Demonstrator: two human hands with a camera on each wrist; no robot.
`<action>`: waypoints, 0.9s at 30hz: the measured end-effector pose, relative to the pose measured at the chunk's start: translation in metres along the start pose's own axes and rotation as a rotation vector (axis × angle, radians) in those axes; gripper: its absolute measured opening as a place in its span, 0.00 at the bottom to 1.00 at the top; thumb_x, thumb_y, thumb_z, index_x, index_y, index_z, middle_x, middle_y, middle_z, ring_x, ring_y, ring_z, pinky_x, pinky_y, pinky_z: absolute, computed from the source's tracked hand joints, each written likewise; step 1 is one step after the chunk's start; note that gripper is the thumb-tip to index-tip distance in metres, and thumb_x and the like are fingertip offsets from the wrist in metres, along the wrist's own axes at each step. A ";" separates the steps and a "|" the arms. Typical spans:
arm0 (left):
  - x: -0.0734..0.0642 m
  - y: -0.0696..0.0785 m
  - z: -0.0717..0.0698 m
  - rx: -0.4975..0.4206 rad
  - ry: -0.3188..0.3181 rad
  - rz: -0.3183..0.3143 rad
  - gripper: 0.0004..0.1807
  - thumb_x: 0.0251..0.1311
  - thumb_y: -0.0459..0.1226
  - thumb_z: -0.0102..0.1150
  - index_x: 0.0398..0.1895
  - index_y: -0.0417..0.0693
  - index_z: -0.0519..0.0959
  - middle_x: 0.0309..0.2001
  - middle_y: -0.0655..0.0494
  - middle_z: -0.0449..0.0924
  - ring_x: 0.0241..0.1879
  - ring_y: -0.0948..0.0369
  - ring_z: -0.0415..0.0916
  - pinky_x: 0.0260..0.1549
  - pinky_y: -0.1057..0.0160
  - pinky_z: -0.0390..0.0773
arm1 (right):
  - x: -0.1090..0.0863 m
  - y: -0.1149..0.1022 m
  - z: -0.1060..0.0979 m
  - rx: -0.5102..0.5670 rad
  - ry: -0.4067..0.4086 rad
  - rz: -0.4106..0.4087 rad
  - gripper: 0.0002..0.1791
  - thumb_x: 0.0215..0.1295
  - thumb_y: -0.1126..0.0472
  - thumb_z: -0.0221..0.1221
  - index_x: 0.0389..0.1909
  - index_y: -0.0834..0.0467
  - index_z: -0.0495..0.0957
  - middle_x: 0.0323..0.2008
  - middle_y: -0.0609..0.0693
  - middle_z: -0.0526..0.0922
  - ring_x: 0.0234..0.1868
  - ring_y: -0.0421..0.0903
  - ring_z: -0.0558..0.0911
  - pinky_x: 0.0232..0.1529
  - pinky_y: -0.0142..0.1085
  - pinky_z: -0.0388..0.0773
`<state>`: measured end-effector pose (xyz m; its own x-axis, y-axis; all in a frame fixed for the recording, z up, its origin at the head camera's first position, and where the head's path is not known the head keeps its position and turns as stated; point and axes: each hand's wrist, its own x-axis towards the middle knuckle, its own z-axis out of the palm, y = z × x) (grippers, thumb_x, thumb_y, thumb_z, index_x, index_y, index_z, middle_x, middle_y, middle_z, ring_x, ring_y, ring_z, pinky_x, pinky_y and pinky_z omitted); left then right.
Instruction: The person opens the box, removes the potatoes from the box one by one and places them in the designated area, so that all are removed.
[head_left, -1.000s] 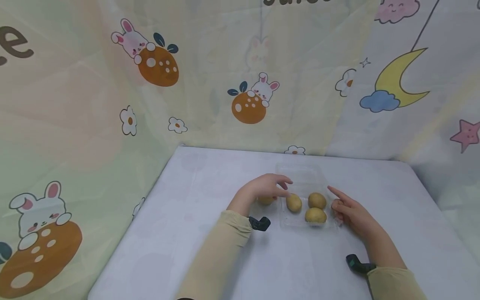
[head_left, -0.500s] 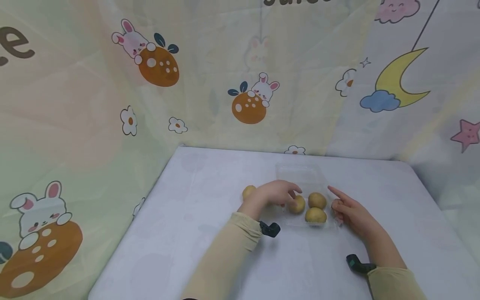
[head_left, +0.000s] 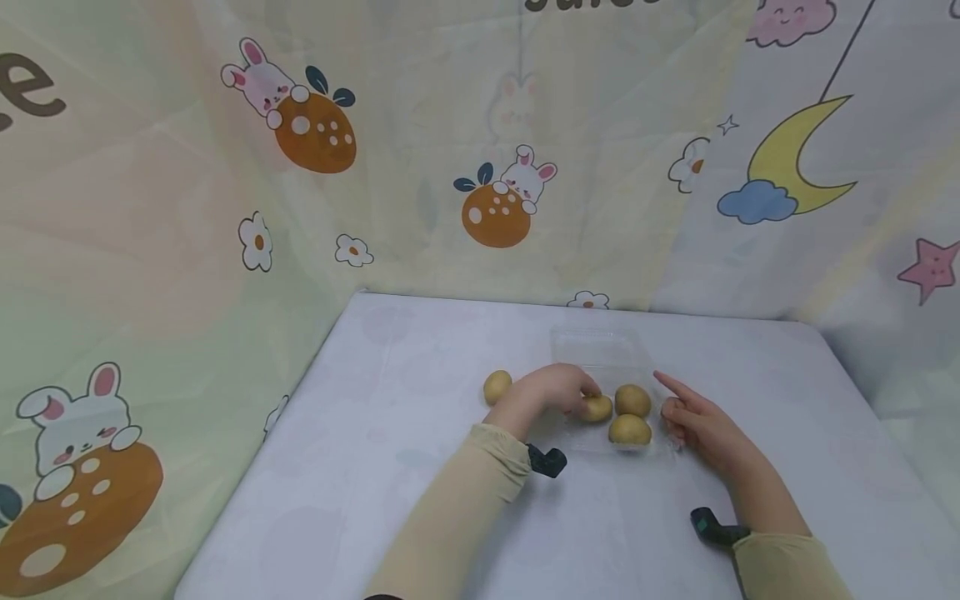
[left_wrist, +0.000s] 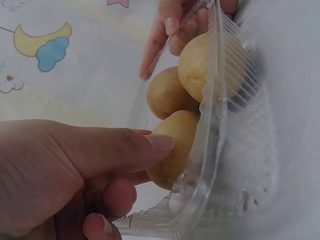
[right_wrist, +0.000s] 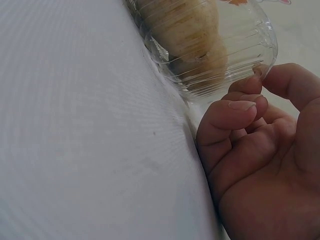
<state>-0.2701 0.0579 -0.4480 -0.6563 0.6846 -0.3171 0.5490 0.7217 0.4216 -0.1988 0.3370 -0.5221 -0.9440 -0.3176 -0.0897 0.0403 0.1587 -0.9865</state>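
Note:
In the head view, a clear plastic clamshell box (head_left: 581, 442) stands on the white table with its lid folded back. Three potatoes are in its tray. My left hand (head_left: 546, 395) reaches in from the left and pinches the leftmost potato (left_wrist: 181, 131) between thumb and fingers, inside the tray wall. Beside it lie another potato (head_left: 633, 401) at the back and one (head_left: 630, 431) nearer the front. My right hand (head_left: 701, 423) is at the box's right side with the index finger extended. In the right wrist view its thumb and curled fingers pinch the box's rim (right_wrist: 272, 42).
One more potato (head_left: 497, 387) rests on the table (head_left: 337, 467) left of the box, just behind my left wrist. The thin open lid (head_left: 600, 346) lies toward the back edge. A patterned cloth wall (head_left: 412, 167) rises behind and beside the table.
My left hand has moved right over the tray and taken hold of the left potato, which has shifted slightly right. The loose potato outside is now uncovered. My right hand stays put.

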 end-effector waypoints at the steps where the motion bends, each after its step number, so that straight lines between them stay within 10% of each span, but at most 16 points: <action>1: 0.000 0.000 0.000 -0.001 -0.003 0.002 0.22 0.62 0.40 0.63 0.61 0.59 0.79 0.59 0.61 0.79 0.46 0.68 0.74 0.50 0.71 0.73 | 0.000 0.000 0.000 0.000 -0.003 -0.001 0.35 0.77 0.59 0.48 0.79 0.55 0.44 0.28 0.43 0.69 0.26 0.41 0.70 0.28 0.33 0.74; 27: 0.005 -0.002 0.011 -0.006 0.029 -0.021 0.24 0.60 0.48 0.67 0.61 0.61 0.79 0.59 0.67 0.79 0.53 0.70 0.73 0.59 0.68 0.71 | 0.003 0.007 -0.005 0.037 -0.050 -0.058 0.35 0.78 0.62 0.47 0.79 0.58 0.43 0.28 0.40 0.71 0.25 0.38 0.70 0.26 0.32 0.74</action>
<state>-0.2689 0.0612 -0.4602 -0.6824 0.6663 -0.3008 0.5321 0.7348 0.4206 -0.2030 0.3419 -0.5286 -0.9274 -0.3721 -0.0384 -0.0007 0.1042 -0.9946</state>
